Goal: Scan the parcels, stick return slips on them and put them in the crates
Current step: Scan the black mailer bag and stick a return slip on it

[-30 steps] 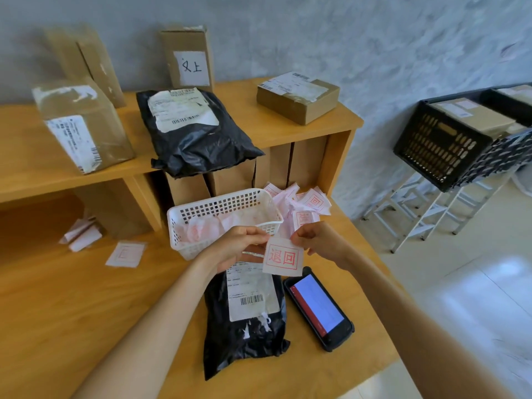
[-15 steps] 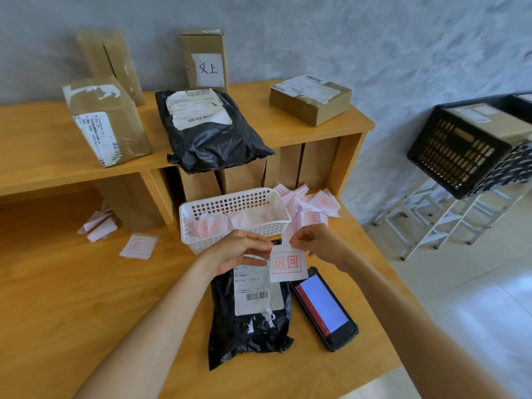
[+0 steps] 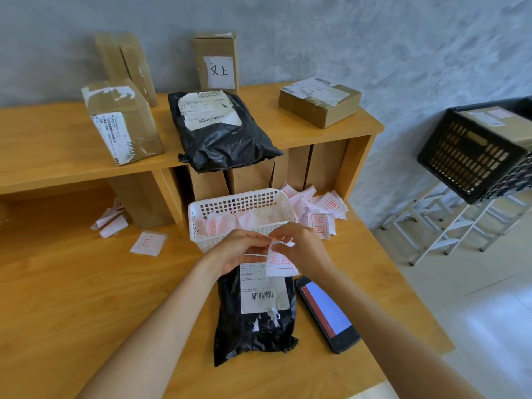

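Wood desk [image 3: 72,298] by grey wall, both hands' grip pinched on return slip [image 3: 280,263] w/ parcel [image 3: 253,318] below.

- One head-worn view looks forward and down, close over the light wooden counter [image 3: 72,298].
- It faces the grey mottled wall [image 3: 374,38] behind the counter's back edge.
- The tiled floor [image 3: 489,312] lies past the counter's right edge.
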Motion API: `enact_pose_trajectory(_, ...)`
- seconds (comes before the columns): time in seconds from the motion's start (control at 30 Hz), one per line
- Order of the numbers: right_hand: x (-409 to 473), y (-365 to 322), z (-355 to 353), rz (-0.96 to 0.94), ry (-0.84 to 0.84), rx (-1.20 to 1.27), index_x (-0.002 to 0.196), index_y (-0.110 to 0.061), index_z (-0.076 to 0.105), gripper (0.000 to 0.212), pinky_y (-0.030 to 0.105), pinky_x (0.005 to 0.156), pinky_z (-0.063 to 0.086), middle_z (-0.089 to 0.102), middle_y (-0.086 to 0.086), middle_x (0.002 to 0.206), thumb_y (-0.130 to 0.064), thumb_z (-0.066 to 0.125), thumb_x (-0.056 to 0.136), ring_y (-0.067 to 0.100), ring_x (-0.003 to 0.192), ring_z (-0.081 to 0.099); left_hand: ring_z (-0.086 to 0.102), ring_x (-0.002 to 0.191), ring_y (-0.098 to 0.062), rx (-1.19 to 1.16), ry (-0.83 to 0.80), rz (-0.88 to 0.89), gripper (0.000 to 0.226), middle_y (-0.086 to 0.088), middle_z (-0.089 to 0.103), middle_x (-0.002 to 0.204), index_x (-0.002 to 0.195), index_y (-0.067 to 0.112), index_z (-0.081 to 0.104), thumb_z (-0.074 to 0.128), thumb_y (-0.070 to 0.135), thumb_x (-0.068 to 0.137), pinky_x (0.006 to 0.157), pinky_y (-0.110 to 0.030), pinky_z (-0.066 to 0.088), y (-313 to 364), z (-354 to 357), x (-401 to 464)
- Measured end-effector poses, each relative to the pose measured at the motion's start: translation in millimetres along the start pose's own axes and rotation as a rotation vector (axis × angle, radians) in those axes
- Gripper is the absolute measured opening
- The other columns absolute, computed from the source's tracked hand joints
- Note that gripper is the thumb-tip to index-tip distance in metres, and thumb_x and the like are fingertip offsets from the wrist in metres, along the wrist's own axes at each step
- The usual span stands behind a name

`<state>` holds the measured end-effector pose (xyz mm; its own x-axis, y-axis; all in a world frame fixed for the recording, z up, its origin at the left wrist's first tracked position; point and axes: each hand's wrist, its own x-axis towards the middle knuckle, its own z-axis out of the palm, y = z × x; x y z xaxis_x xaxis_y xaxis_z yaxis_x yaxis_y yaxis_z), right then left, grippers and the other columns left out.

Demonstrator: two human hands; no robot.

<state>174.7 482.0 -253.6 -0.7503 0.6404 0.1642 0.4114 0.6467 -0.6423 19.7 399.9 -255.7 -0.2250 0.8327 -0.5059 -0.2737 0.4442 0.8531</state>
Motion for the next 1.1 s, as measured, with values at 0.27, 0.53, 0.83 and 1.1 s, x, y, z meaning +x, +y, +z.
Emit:
enact_pose_trajectory(0.27, 1, 0, 14, -0.212, 0.172, -0.172, 0.085, -0.012, 0.074, 0.008, 0.038, 0.053, 0.055, 0.069, 0.000, 0.080, -0.010, 0.072, 0.078, 0.021, 0.071, 0.064, 0.069, 0.091, -0.026, -0.058, 0.003, 0.016, 0.020, -0.016, 0.072, 0.099, 0.106, -0.002, 0.070, 0.067, 0.005, 0.087, 0.078, -0.030, 0.059, 1, -2, -2)
enact_pose_trajectory(0.53, 6, 4, 11, -0.294, 0.193, -0.254, 0.074, -0.010, 0.068, 0.009, 0.032, 0.043, 0.050, 0.064, 0.000, 0.075, -0.005, 0.076, 0.076, 0.019, 0.066, 0.059, 0.070, 0.089, -0.025, -0.105, 0.057, 0.007, 0.019, -0.019, 0.072, 0.102, 0.107, -0.005, 0.069, 0.063, 0.002, 0.090, 0.075, -0.030, 0.059, 6, -7, 6)
enact_pose_trajectory(0.83, 7, 22, -16, -0.213, 0.212, -0.292, 0.082, -0.011, 0.068, 0.006, 0.029, 0.046, 0.049, 0.067, 0.001, 0.083, -0.008, 0.072, 0.083, 0.020, 0.075, 0.060, 0.067, 0.073, -0.017, -0.076, 0.374, 0.140, 0.004, -0.009, 0.069, 0.084, 0.089, 0.003, 0.067, 0.063, 0.003, 0.091, 0.070, -0.026, 0.055, 39, -34, 37)
enact_pose_trajectory(1.1, 5, 36, -31, -0.073, 0.189, -0.287, 0.093, -0.013, 0.066, 0.004, 0.025, 0.059, 0.047, 0.066, 0.000, 0.095, -0.016, 0.064, 0.092, 0.017, 0.084, 0.057, 0.065, 0.077, -0.023, 0.238, 0.719, 0.139, 0.016, -0.012, 0.069, 0.090, 0.102, 0.001, 0.070, 0.062, 0.008, 0.090, 0.076, -0.032, 0.056, 28, -65, 66)
